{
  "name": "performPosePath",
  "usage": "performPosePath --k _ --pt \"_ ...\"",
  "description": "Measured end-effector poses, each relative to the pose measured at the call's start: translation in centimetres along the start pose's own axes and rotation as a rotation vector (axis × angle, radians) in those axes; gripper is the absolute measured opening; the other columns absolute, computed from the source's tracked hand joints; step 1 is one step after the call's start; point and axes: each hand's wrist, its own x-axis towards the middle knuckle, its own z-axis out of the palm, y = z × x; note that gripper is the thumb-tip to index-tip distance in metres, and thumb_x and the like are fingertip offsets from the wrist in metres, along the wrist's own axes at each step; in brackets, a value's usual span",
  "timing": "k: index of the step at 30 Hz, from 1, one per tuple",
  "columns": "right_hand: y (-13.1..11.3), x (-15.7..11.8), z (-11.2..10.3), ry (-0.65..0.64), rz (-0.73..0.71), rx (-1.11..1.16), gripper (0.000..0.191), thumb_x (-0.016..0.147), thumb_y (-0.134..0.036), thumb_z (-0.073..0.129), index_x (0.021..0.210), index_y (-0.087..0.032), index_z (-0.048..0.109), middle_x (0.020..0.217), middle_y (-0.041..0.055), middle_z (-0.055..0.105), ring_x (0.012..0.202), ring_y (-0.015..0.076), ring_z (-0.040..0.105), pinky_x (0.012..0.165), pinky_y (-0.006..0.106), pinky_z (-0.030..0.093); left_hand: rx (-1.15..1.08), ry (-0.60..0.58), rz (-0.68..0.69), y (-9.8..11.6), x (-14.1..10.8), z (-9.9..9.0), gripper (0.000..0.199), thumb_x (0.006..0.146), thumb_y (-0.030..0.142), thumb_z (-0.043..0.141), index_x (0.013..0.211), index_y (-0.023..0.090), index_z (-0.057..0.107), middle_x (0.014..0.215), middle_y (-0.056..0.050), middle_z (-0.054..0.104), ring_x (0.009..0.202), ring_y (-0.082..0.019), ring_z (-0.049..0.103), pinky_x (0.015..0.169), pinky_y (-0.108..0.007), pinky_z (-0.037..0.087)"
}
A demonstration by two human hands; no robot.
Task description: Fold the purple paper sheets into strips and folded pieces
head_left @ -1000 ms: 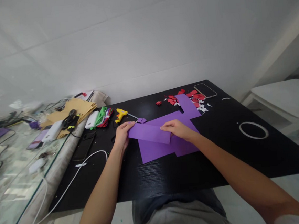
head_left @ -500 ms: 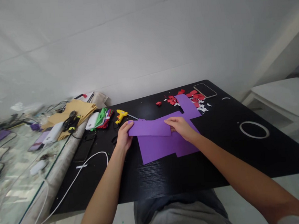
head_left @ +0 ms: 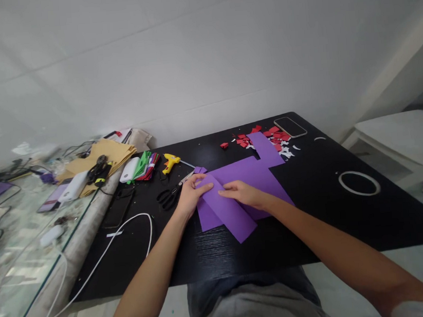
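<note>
Left grip [head_left: 200, 183], right grip [head_left: 222, 191] clamped on purple strip [head_left: 232, 216], now slanted, earlier crosswise.

The purple strip [head_left: 228, 211] looks like smooth, matt paper, the worktop [head_left: 212, 257] glossy with a fine wood-like grain, and the glue gun [head_left: 170, 161] plastic.

In the middle of the desk [head_left: 323, 232], the paper sheets [head_left: 247, 169] are laid, and over them the paper strip [head_left: 230, 213] is situated, reaching past their front edge. On their left, the scissors [head_left: 167, 199] are placed, with the glue gun [head_left: 170, 162] behind. At the right back, the scraps [head_left: 275, 137] are partly covered by another paper piece [head_left: 267, 150]. The stool [head_left: 407, 138] is found right of the desk.
</note>
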Motion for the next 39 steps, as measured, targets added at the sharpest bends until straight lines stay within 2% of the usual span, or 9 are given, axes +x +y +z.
performPosePath --k 3,6,9,15,20,24,29,33,39 --pt "0.7 0.3 0.6 0.048 -0.022 0.079 0.042 0.074 -0.054 0.088 0.088 -0.016 0.078 0.084 0.0059 0.078 0.082 0.0221 0.073 0.081 0.035 0.058 -0.048 -0.004 -0.026 -0.4 -0.2 0.6 0.044 0.065 0.041 0.096 0.095 0.018 0.072 0.078 0.000 0.074 0.061 -0.013 0.066 0.061 -0.025 0.053" --pt "1.2 0.7 0.2 0.160 -0.078 0.088 0.043 0.075 -0.055 0.087 0.092 -0.017 0.079 0.090 0.0080 0.081 0.081 0.0232 0.074 0.081 0.038 0.059 -0.026 -0.042 -0.071 -0.6 0.1 0.3 0.045 0.066 0.050 0.094 0.081 0.017 0.068 0.066 -0.001 0.070 0.055 -0.014 0.064 0.055 -0.025 0.051" --pt "1.5 0.9 -0.2 0.233 -0.111 0.092 0.041 0.075 -0.054 0.087 0.089 -0.017 0.079 0.090 0.0081 0.081 0.081 0.0226 0.074 0.080 0.037 0.059 0.066 -0.071 -0.022 -0.8 0.4 -0.1 0.047 0.069 0.055 0.092 0.071 0.016 0.067 0.060 -0.004 0.069 0.051 -0.014 0.063 0.051 -0.024 0.049" --pt "1.7 1.1 -0.1 0.229 -0.099 0.099 0.042 0.075 -0.054 0.087 0.092 -0.016 0.080 0.089 0.0077 0.081 0.079 0.0214 0.072 0.076 0.034 0.056 0.153 -0.073 0.070 -0.9 0.5 -0.2 0.050 0.070 0.061 0.090 0.073 0.015 0.071 0.058 -0.004 0.069 0.048 -0.013 0.061 0.050 -0.024 0.048" --pt "1.6 1.4 -0.5 0.311 -0.156 0.039 0.046 0.082 -0.061 0.075 0.081 -0.015 0.077 0.078 0.0054 0.075 0.071 0.0181 0.064 0.066 0.031 0.048 0.183 -0.078 0.075 -0.8 0.5 -0.2 0.052 0.070 0.063 0.088 0.074 0.015 0.070 0.059 -0.004 0.069 0.050 -0.012 0.061 0.052 -0.024 0.050" --pt "1.8 1.6 -0.8 0.351 -0.227 0.012 0.042 0.082 -0.058 0.075 0.082 -0.016 0.077 0.082 0.0057 0.075 0.076 0.0191 0.064 0.068 0.032 0.048 0.183 -0.088 0.075 -0.7 0.4 -0.1 0.052 0.070 0.064 0.088 0.073 0.015 0.070 0.059 -0.003 0.069 0.049 -0.012 0.061 0.052 -0.024 0.050" --pt "1.8 1.5 -0.8 0.361 -0.226 0.001 0.039 0.083 -0.056 0.076 0.086 -0.017 0.078 0.082 0.0051 0.074 0.078 0.0201 0.065 0.072 0.033 0.050 0.181 -0.106 0.095 -0.6 0.3 -0.2 0.049 0.072 0.061 0.088 0.073 0.015 0.069 0.059 -0.003 0.069 0.051 -0.013 0.062 0.054 -0.024 0.050" --pt "1.5 1.4 -0.9 0.345 -0.205 0.060 0.042 0.084 -0.060 0.075 0.084 -0.018 0.074 0.077 0.0040 0.072 0.075 0.0197 0.065 0.072 0.034 0.051 0.197 -0.157 0.082 -0.6 0.2 -0.1 0.049 0.072 0.060 0.088 0.074 0.015 0.070 0.059 -0.003 0.069 0.050 -0.012 0.061 0.055 -0.025 0.050" --pt "1.4 1.6 -1.0 0.422 -0.187 0.083 0.041 0.077 -0.058 0.082 0.079 -0.018 0.071 0.070 0.0004 0.066 0.067 0.0165 0.059 0.068 0.032 0.048 0.220 -0.207 0.066 -0.7 0.1 0.0 0.049 0.073 0.061 0.087 0.077 0.015 0.070 0.061 -0.003 0.070 0.050 -0.012 0.061 0.056 -0.025 0.050"
